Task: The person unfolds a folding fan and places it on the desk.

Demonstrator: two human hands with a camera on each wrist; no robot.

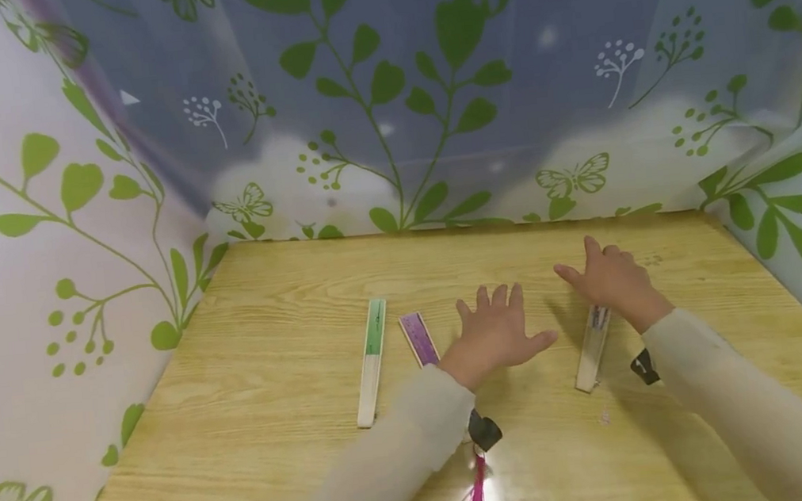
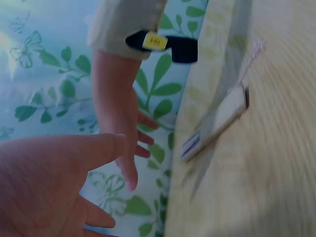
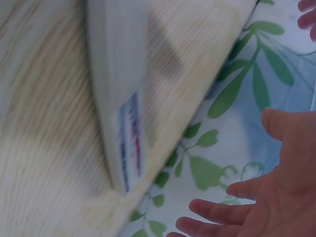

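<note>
Three closed folding fans lie on the wooden table. My left hand (image 1: pixel 497 333) has its fingers spread and holds nothing; it is above the table, just right of the purple fan (image 1: pixel 420 338), whose lower part the forearm hides. To the left lies the green fan (image 1: pixel 374 328), its lower half pale. My right hand (image 1: pixel 614 279), fingers extended, is over the far end of a pale fan (image 1: pixel 591 353) with a printed end. In the right wrist view that pale fan (image 3: pixel 118 74) lies apart from the hand, with nothing in the palm.
A magenta tassel (image 1: pixel 476 494) hangs below the left forearm, and a small pale pink tassel (image 1: pixel 605 416) lies below the pale fan. Leaf-patterned cloth (image 1: pixel 390 124) rises behind the table (image 1: pixel 271 317) and along both sides. Dark straps (image 1: pixel 484 431) circle the wrists.
</note>
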